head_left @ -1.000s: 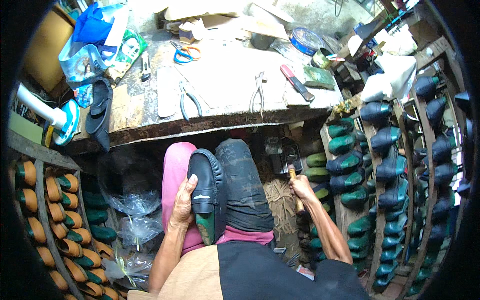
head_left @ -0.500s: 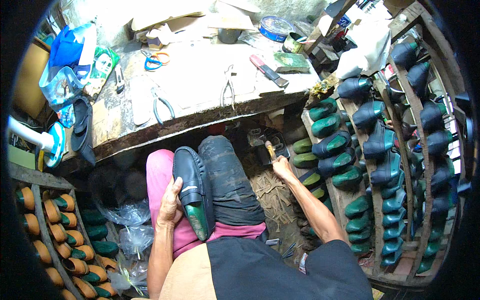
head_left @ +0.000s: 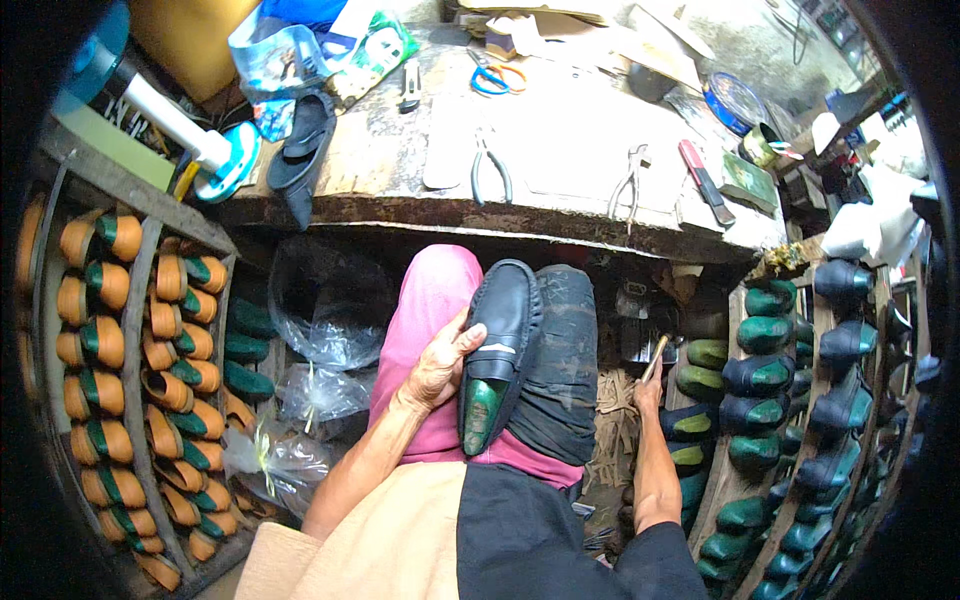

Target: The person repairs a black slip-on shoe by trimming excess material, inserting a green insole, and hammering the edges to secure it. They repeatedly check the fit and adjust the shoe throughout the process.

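My left hand [head_left: 440, 362] grips the side of a black loafer [head_left: 497, 345] that sits on a green shoe last, toe pointing away, resting between my knees. One knee is covered in pink cloth [head_left: 428, 310], the other by a dark worn cover [head_left: 560, 370]. My right hand [head_left: 648, 392] reaches down to the right of my leg and is closed on the wooden handle of a tool [head_left: 655, 357] among things under the bench. The tool's head is hidden in the dark.
A wooden workbench [head_left: 400, 190] in front carries pliers [head_left: 492, 165], pincers [head_left: 628, 180], scissors [head_left: 492, 78], a red-handled knife [head_left: 705, 180] and a dark sole [head_left: 300, 150]. Racks of orange shoes on lasts [head_left: 130, 340] stand at left, dark shoes on green lasts [head_left: 790, 400] at right. Plastic bags [head_left: 320, 320] lie under the bench.
The view has swung toward the left. My right hand stays low at the right with the wooden handle. My left hand keeps hold of the loafer on my lap.
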A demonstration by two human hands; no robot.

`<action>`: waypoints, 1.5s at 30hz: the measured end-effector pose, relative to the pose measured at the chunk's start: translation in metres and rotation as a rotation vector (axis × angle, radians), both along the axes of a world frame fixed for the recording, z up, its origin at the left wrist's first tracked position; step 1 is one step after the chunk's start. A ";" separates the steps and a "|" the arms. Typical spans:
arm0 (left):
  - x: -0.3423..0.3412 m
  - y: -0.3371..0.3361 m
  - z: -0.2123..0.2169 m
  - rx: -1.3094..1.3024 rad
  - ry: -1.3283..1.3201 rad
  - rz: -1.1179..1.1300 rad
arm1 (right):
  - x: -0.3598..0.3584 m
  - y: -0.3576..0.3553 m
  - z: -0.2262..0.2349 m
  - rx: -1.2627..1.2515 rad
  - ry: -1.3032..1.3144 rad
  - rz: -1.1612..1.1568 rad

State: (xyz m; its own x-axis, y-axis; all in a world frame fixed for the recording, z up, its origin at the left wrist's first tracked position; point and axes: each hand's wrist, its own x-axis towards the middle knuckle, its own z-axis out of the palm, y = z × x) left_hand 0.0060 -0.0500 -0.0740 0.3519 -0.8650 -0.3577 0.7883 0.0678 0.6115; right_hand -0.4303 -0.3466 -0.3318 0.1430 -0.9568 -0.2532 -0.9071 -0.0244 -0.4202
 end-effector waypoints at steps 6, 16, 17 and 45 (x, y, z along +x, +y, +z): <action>-0.004 -0.005 0.008 -0.020 -0.066 -0.072 | 0.030 -0.004 0.053 -0.054 0.022 -0.162; -0.004 -0.046 -0.010 -0.019 -0.007 -0.082 | 0.301 0.112 0.257 0.227 -1.056 0.120; -0.005 -0.048 -0.016 -0.056 0.008 -0.111 | 0.324 0.111 0.249 0.285 -1.044 0.095; -0.008 -0.046 -0.087 0.531 -0.047 -0.042 | 0.366 0.089 0.086 1.084 -1.211 -0.494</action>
